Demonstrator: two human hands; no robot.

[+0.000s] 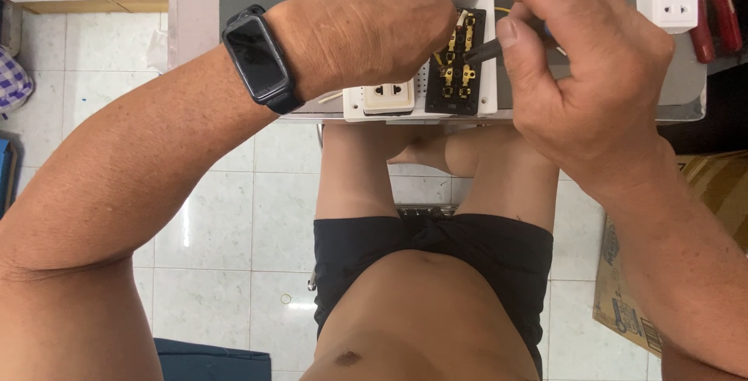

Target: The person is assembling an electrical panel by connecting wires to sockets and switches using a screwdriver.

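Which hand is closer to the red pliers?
Right. The right hand is just beside the red pliers at the table's far right; the left hand is farther away, over the socket panel.

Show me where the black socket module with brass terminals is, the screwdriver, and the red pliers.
Black socket module (pixel 456 77), head view, on its brass terminals.
Screwdriver (pixel 485 51), head view, on its dark shaft beside the right hand's thumb.
Red pliers (pixel 721 7), head view, on one red handle.

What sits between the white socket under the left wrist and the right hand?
In the head view, the black terminal block with brass contacts lies between the white socket and the right hand.
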